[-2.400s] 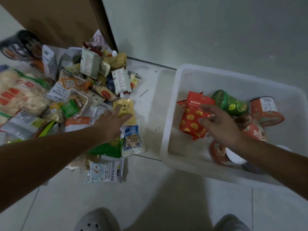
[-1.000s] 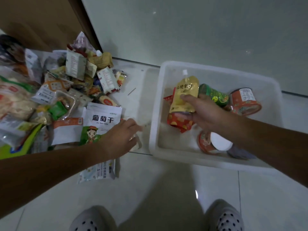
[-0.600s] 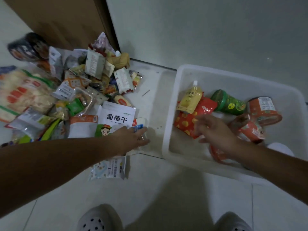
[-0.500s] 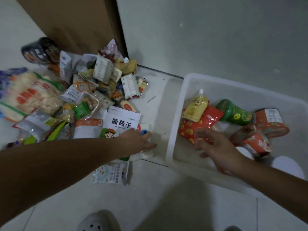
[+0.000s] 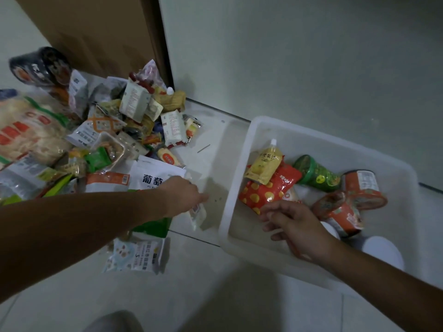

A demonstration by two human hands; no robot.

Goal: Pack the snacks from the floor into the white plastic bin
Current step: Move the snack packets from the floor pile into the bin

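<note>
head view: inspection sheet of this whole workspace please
surface: pale tiled floor, dimly lit
job's things: white bin holds a yellow pouch, red packet, green cup and orange cups; snack pile lies on the floor left of it
clutter: thin stick on the floor between pile and bin
grippers: left hand grips a small packet at the pile's edge; right hand open over the bin's near side, holding nothing
cables: nothing seen
surroundings: pale wall behind the bin, brown panel behind the pile, grey shoe at the bottom edge
</note>
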